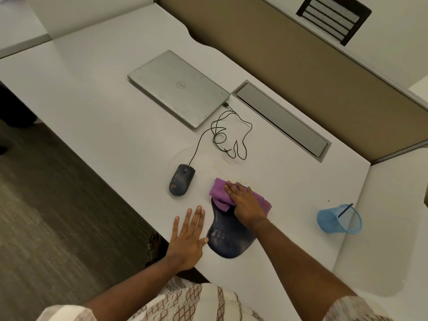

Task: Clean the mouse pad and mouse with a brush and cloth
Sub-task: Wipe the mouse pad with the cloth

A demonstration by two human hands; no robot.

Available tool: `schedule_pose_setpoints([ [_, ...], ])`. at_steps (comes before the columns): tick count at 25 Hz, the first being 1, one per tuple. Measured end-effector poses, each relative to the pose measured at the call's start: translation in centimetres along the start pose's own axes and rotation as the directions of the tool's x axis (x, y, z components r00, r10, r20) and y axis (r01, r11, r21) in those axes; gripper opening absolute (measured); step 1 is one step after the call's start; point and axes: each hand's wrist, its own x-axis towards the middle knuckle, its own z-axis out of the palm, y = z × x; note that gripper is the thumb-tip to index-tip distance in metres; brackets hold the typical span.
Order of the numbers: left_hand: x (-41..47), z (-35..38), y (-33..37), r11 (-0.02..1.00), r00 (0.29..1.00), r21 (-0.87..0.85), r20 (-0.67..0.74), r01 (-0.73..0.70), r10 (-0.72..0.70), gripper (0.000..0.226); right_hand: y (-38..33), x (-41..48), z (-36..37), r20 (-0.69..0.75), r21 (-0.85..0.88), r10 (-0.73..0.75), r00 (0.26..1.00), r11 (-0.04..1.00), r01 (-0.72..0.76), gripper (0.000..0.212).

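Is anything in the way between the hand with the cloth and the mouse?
Nothing visible. Only bare white desk separates the right hand, pressing the purple cloth on the dark blue mouse pad, from the dark corded mouse; its black cable trails away toward the silver laptop.

Purple cloth (220, 200) lies on dark mouse pad (228, 237), dusty mouse (181, 180) beside it.

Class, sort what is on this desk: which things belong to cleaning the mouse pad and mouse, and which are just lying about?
Job: mouse pad, purple cloth under the right hand, mouse.
Lying about: closed laptop, cable cover, blue mesh cup; the thin stick in it may be the brush, too small to tell.
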Motion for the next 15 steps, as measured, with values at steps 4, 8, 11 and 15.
schedule_pose_setpoints([
  [4, 0.4, -0.3, 0.3, 0.998, 0.999, -0.065, 0.046, 0.017, -0.014, 0.076, -0.5, -4.0, 2.0, -0.042, 0.113, -0.098, 0.994, 0.988, 0.102, 0.073],
  [8, 0.8, -0.8, 0.5, 0.989, 0.996, -0.145, 0.091, 0.029, -0.016, 0.075, -0.5, -7.8, 4.7, 0.008, 0.012, -0.286, 0.958, 0.958, 0.286, 0.071],
  [11, 0.9, -0.9, 0.6, 0.988, 0.991, -0.143, 0.125, 0.057, -0.039, 0.078, 0.2, -5.9, 3.6, 0.054, -0.151, -0.34, 0.939, 0.927, 0.344, 0.076],
  [15, 0.8, -1.0, 0.6, 0.989, 0.991, -0.132, 0.126, 0.072, -0.055, 0.084, 0.6, -2.3, 1.2, 0.045, -0.266, -0.261, 0.964, 0.927, 0.264, 0.07],
])
